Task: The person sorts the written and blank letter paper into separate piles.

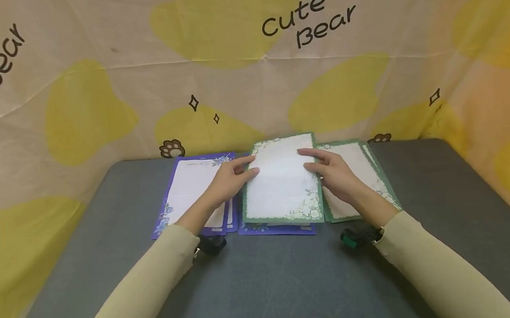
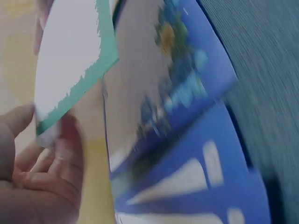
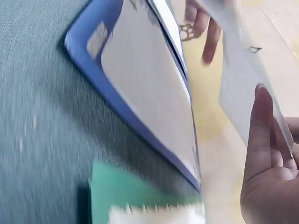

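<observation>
A white sheet of paper with a green floral border (image 1: 279,187) is held up off the table between both hands. My left hand (image 1: 231,178) pinches its left edge, thumb in front and fingers behind, as the left wrist view also shows. On the opposite edge my right hand (image 1: 334,172) pinches the sheet; the right wrist view shows the paper between thumb and fingers (image 3: 261,121). Below the raised sheet lies a purple-bordered sheet (image 1: 278,229), mostly hidden by it.
At the left, purple-bordered sheets (image 1: 190,189) overlap on the grey table (image 1: 265,283). Green-bordered sheets (image 1: 350,171) overlap at the right, partly behind the right hand. A patterned cloth (image 1: 231,81) hangs behind the table's far edge.
</observation>
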`<state>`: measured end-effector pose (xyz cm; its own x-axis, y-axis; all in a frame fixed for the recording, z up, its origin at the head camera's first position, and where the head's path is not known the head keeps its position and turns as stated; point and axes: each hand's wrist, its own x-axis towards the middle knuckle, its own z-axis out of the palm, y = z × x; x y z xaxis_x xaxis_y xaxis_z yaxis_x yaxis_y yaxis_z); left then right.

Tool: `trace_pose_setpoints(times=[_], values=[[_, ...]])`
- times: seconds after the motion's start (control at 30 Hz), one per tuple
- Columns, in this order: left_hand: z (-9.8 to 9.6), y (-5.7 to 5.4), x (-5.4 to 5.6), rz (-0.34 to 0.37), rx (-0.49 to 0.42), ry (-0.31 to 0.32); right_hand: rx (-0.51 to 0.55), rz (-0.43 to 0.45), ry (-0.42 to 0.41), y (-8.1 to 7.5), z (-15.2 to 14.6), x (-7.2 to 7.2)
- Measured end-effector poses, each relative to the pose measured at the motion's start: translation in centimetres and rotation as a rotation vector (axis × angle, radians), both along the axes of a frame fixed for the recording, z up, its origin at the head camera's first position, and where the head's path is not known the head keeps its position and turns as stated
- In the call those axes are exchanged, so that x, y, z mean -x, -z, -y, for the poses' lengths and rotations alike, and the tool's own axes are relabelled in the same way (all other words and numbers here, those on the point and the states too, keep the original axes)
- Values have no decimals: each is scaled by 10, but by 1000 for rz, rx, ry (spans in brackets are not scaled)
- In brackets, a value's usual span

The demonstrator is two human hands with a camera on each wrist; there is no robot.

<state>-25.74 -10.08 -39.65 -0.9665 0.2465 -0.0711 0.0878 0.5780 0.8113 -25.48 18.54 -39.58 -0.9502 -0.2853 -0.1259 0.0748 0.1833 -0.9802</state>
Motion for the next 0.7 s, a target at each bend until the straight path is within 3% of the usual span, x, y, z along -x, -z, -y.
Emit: trace_pose_setpoints(times=[0.13, 0.33, 0.47, 0.7], values=[[-17, -4, 0, -48, -83, 1, -111, -42, 43, -5, -18, -2], [-50, -5, -2, -112, -107, 24, -302, -136, 212, -8, -40, -6], [-76, -2, -2, -122, -61, 26, -417, -175, 263, -6, -53, -7], [-132, 6, 6, -156, 72, 93, -570, -176, 268, 0, -98, -9]])
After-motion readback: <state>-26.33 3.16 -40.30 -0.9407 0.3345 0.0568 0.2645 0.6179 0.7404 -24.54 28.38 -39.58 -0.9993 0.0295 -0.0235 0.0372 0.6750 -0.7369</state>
